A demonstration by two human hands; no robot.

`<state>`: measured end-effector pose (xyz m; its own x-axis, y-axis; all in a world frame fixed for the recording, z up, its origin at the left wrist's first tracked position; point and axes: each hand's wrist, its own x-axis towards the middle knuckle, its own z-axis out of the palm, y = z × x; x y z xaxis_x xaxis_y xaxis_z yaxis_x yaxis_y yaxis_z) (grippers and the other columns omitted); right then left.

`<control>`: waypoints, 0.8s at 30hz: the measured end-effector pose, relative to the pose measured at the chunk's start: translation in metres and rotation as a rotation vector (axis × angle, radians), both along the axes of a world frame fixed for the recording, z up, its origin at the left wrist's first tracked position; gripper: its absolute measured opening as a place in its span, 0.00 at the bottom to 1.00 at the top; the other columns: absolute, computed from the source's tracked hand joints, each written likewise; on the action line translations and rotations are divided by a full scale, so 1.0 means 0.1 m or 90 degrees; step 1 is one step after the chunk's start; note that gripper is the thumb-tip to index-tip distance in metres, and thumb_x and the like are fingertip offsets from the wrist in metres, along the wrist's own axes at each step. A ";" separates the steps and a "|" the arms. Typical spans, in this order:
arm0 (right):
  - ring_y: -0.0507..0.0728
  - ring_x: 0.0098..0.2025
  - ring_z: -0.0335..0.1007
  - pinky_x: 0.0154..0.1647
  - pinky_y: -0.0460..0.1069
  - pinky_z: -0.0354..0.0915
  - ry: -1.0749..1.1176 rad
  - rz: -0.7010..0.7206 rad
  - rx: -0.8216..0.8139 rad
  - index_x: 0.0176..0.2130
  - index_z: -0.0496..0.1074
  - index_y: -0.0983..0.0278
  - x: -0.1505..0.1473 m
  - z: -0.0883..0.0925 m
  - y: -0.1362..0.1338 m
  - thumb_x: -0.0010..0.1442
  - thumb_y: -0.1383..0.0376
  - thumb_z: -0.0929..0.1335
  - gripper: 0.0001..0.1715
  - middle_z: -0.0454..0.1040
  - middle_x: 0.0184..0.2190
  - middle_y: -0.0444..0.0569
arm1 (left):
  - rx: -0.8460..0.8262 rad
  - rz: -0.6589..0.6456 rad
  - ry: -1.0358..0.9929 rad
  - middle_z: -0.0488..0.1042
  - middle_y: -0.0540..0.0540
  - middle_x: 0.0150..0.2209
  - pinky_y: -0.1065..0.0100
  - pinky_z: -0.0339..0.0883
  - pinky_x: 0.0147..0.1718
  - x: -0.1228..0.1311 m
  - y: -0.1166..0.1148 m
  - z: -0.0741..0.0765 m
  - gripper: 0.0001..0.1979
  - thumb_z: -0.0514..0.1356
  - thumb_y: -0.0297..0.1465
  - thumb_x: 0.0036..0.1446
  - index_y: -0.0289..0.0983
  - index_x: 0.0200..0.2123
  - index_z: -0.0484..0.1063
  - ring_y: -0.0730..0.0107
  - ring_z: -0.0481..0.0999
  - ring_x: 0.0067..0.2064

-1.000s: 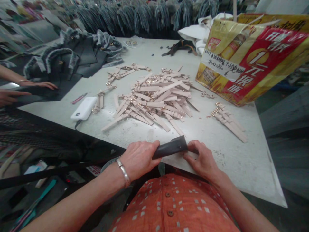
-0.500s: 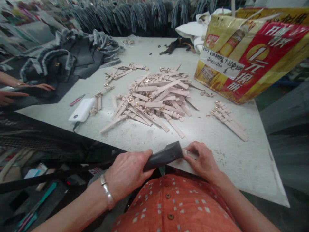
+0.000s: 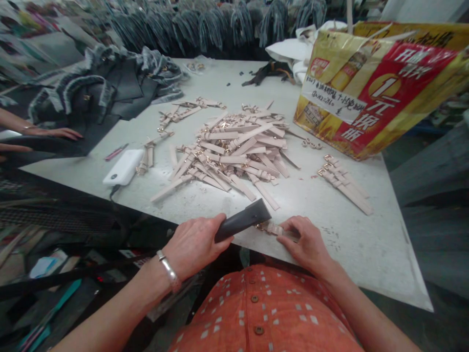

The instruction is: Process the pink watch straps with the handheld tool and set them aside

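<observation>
My left hand (image 3: 200, 243) is wrapped round a black, flat-sided tool (image 3: 244, 220) whose kind I cannot make out. Its wide end points up and to the right, just above a beige buckle strap (image 3: 270, 228). My right hand (image 3: 303, 240) pinches that strap between thumb and fingers close to the table's front edge, with the gold buckle facing left. Beyond my hands lies a heap of similar beige straps (image 3: 234, 146) with gold buckles. Several more straps (image 3: 344, 183) are lined up side by side on the right.
A yellow and red carton (image 3: 366, 93) stands at the table's right rear. On the left are a white power bank (image 3: 123, 167) with a cable and dark bag pieces (image 3: 124, 90). Another person's hand (image 3: 58, 133) rests on dark material at the far left.
My left hand has raised the black tool and drawn it slightly left. The strap's buckle end, hidden before, now shows. My right hand keeps its pinch in nearly the same place.
</observation>
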<state>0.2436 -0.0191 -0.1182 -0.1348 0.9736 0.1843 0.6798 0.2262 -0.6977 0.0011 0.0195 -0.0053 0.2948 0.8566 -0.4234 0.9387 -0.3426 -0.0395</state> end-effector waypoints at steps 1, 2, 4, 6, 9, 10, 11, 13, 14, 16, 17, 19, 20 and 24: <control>0.55 0.32 0.63 0.34 0.49 0.57 0.000 0.001 0.004 0.30 0.67 0.62 0.00 0.00 0.00 0.51 0.65 0.69 0.06 0.70 0.28 0.45 | -0.013 0.000 -0.003 0.75 0.45 0.30 0.67 0.63 0.30 -0.03 -0.03 0.01 0.16 0.48 0.45 0.55 0.41 0.38 0.66 0.61 0.76 0.33; 0.55 0.32 0.63 0.34 0.49 0.57 -0.001 0.002 0.007 0.30 0.67 0.62 0.00 0.01 0.00 0.51 0.65 0.69 0.05 0.70 0.28 0.45 | -0.025 0.003 -0.005 0.75 0.46 0.30 0.68 0.63 0.30 -0.05 -0.07 0.02 0.16 0.48 0.45 0.55 0.41 0.38 0.66 0.62 0.76 0.33; 0.55 0.32 0.63 0.34 0.49 0.57 -0.002 0.004 0.012 0.30 0.68 0.62 0.00 0.01 0.00 0.51 0.65 0.69 0.05 0.70 0.27 0.45 | -0.040 0.015 -0.006 0.75 0.46 0.30 0.68 0.63 0.30 -0.07 -0.10 0.02 0.16 0.49 0.44 0.54 0.41 0.38 0.67 0.62 0.76 0.34; 0.55 0.32 0.63 0.34 0.50 0.57 -0.003 0.011 0.017 0.30 0.68 0.62 0.00 0.00 0.00 0.51 0.65 0.69 0.04 0.70 0.27 0.46 | -0.041 0.024 -0.012 0.76 0.46 0.30 0.68 0.63 0.30 -0.06 -0.08 -0.01 0.16 0.49 0.44 0.54 0.41 0.38 0.67 0.62 0.76 0.34; 0.55 0.32 0.63 0.34 0.50 0.57 -0.001 0.016 0.032 0.30 0.68 0.62 0.00 -0.03 0.01 0.51 0.64 0.69 0.05 0.70 0.27 0.46 | -0.026 0.028 -0.038 0.76 0.45 0.32 0.67 0.64 0.30 -0.01 0.00 -0.08 0.17 0.49 0.45 0.54 0.41 0.39 0.67 0.61 0.76 0.35; 0.55 0.32 0.63 0.34 0.50 0.57 0.000 0.015 0.035 0.30 0.68 0.62 -0.01 -0.03 0.01 0.51 0.65 0.69 0.05 0.70 0.27 0.45 | -0.020 0.030 -0.048 0.76 0.45 0.32 0.67 0.64 0.30 0.01 0.03 -0.10 0.17 0.49 0.44 0.54 0.41 0.39 0.67 0.60 0.76 0.35; 0.55 0.32 0.63 0.34 0.50 0.57 0.001 0.014 0.038 0.30 0.67 0.62 -0.02 -0.02 0.01 0.51 0.65 0.69 0.05 0.69 0.27 0.45 | -0.016 0.031 -0.057 0.76 0.44 0.32 0.66 0.64 0.31 0.02 0.05 -0.12 0.17 0.49 0.44 0.55 0.41 0.39 0.67 0.60 0.76 0.35; 0.55 0.31 0.62 0.34 0.50 0.57 0.001 0.015 0.038 0.29 0.67 0.62 -0.04 -0.01 0.00 0.51 0.65 0.69 0.05 0.69 0.26 0.44 | -0.010 0.033 -0.067 0.76 0.44 0.31 0.66 0.64 0.31 0.05 0.08 -0.16 0.16 0.49 0.44 0.54 0.40 0.39 0.66 0.59 0.76 0.35; 0.54 0.31 0.62 0.34 0.49 0.57 0.001 0.017 0.036 0.28 0.66 0.62 -0.05 0.00 0.00 0.51 0.66 0.69 0.06 0.68 0.25 0.44 | -0.005 0.032 -0.071 0.76 0.44 0.31 0.66 0.64 0.31 0.05 0.08 -0.18 0.16 0.49 0.44 0.54 0.40 0.39 0.66 0.59 0.76 0.35; 0.54 0.31 0.62 0.34 0.50 0.57 0.004 0.017 0.031 0.28 0.66 0.62 -0.05 0.03 0.00 0.51 0.67 0.69 0.06 0.68 0.25 0.44 | 0.008 0.033 -0.071 0.76 0.44 0.31 0.66 0.64 0.31 0.02 0.06 -0.19 0.16 0.49 0.44 0.54 0.40 0.39 0.66 0.59 0.76 0.35; 0.54 0.31 0.63 0.34 0.50 0.58 0.007 0.011 0.029 0.27 0.66 0.62 -0.02 0.04 0.01 0.51 0.67 0.69 0.06 0.69 0.26 0.44 | 0.015 0.036 -0.069 0.76 0.44 0.31 0.66 0.63 0.30 -0.01 0.05 -0.20 0.16 0.49 0.44 0.55 0.41 0.39 0.66 0.60 0.76 0.35; 0.54 0.32 0.64 0.34 0.50 0.59 0.010 -0.014 0.033 0.28 0.66 0.62 0.08 0.06 0.05 0.52 0.67 0.68 0.05 0.69 0.27 0.44 | 0.026 0.050 -0.066 0.76 0.45 0.30 0.66 0.63 0.30 -0.09 0.01 -0.20 0.16 0.48 0.44 0.55 0.41 0.39 0.66 0.60 0.77 0.34; 0.55 0.32 0.64 0.34 0.50 0.60 0.011 -0.034 0.040 0.28 0.67 0.62 0.16 0.08 0.09 0.53 0.66 0.68 0.04 0.70 0.28 0.45 | 0.029 0.060 -0.066 0.76 0.45 0.30 0.66 0.63 0.30 -0.13 -0.02 -0.19 0.16 0.47 0.44 0.56 0.41 0.39 0.66 0.60 0.76 0.34; 0.56 0.33 0.67 0.34 0.50 0.63 -0.012 -0.150 0.089 0.30 0.68 0.62 0.67 0.15 0.36 0.54 0.61 0.67 0.06 0.72 0.31 0.47 | 0.030 0.099 -0.072 0.76 0.46 0.29 0.67 0.62 0.31 -0.27 -0.14 -0.16 0.16 0.48 0.45 0.55 0.42 0.39 0.66 0.62 0.76 0.35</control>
<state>0.3102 0.0170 -0.1033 0.0875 0.9438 0.3187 0.7379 0.1535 -0.6573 -0.0257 0.0055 -0.0218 0.2015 0.9134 -0.3537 0.9793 -0.1940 0.0571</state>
